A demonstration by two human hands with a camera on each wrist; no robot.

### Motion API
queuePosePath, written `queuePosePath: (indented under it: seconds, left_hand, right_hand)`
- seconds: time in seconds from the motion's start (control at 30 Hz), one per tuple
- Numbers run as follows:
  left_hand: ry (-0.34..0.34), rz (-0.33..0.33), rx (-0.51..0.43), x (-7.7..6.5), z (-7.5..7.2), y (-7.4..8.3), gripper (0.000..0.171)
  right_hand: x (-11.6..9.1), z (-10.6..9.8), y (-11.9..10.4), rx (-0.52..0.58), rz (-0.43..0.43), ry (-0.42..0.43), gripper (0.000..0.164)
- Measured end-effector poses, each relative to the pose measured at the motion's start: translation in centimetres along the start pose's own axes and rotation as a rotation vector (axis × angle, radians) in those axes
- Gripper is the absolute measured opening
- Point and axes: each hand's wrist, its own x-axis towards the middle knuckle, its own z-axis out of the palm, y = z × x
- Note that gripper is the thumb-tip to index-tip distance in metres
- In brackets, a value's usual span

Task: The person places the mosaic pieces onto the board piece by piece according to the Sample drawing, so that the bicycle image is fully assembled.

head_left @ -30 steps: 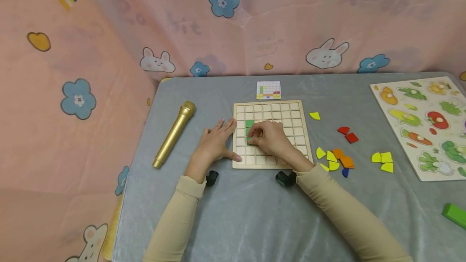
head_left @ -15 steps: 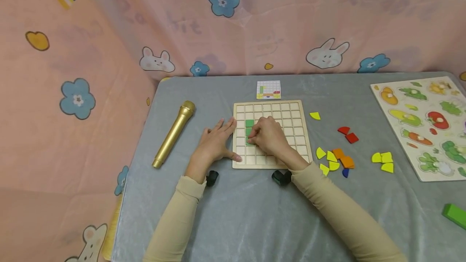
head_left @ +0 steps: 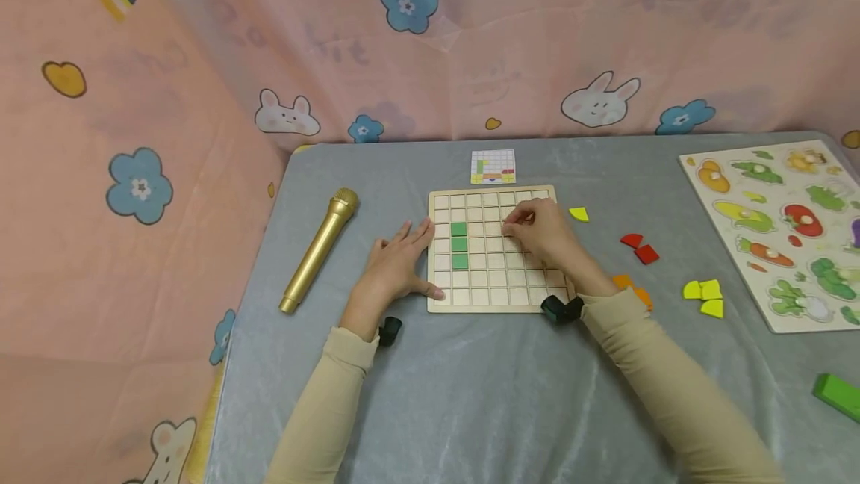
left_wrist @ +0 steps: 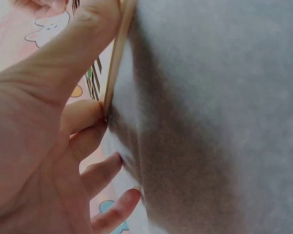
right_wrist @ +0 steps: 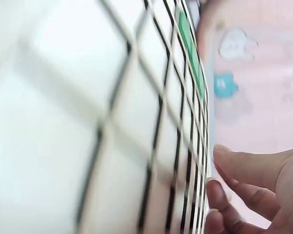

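Note:
A square wooden grid board (head_left: 480,296) lies on the grey cloth. Three green square tiles (head_left: 459,244) sit in one column of its cells, left of the middle. My left hand (head_left: 396,267) rests at the board's left edge with fingers spread and thumb at the near-left corner; the left wrist view shows fingertips against the board's side (left_wrist: 118,63). Over the right half of the board is my right hand (head_left: 546,234), fingers loosely bent. Between its thumb (right_wrist: 244,168) and fingers nothing shows in the right wrist view.
A small pattern card (head_left: 493,167) lies beyond the board. To the right are yellow pieces (head_left: 711,290), red pieces (head_left: 647,255) and orange pieces (head_left: 643,296), partly behind the sleeve. A vegetable puzzle board (head_left: 762,216), a green block (head_left: 838,396) and a gold microphone (head_left: 320,249) lie farther out.
My right hand has left the lowest green tile and moved right and away across the board, uncovering all three tiles. The left hand has stayed at the edge.

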Motion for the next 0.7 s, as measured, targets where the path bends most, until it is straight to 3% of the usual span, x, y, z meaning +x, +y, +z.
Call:
queuePosePath:
  seconds: [0.2,0.3,0.5,0.7]
  left_hand:
    - [0.002,0.005,-0.008,-0.1,0.0,-0.1,0.128]
    - [-0.001,0.006,-0.014,-0.2,0.0,-0.2,0.128]
    - [-0.007,0.015,-0.016,-0.1,0.1,-0.1,0.127]
    - [-0.005,0.014,-0.012,-0.1,0.0,-0.1,0.128]
  right_hand:
    - [0.3,-3.4,3.1,-0.026,0.077,0.029,0.024]
    - [0.4,-4.4,4.4,-0.044,0.076,0.059,0.025]
    - [0.2,-5.3,6.4,-0.073,0.089,0.132,0.024]
    - [-0.3,-5.7,6.8,-0.124,0.098,0.158,0.023]
